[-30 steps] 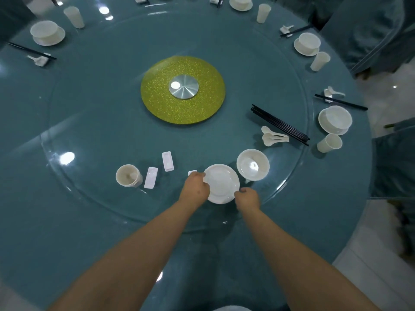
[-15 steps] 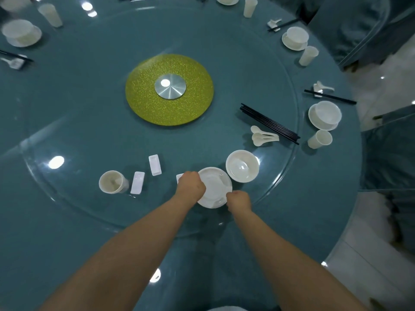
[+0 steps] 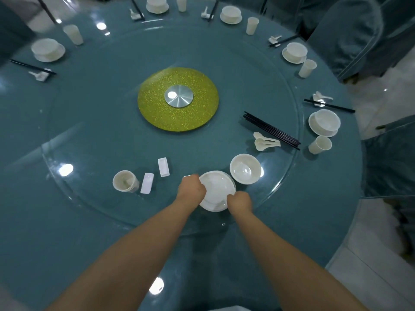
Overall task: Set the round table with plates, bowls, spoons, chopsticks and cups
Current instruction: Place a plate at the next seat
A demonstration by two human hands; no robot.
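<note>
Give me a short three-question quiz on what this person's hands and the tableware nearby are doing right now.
1. True or false: both hands grip the plate.
2. What lies right of the plate, touching or nearly touching its rim? A) bowl B) cup C) chopsticks
3. Fill in: the loose spoons lie beside a bundle of black ____.

Key:
1. True: the left hand and right hand hold its opposite edges.
2. A, the empty bowl.
3. Chopsticks.
</note>
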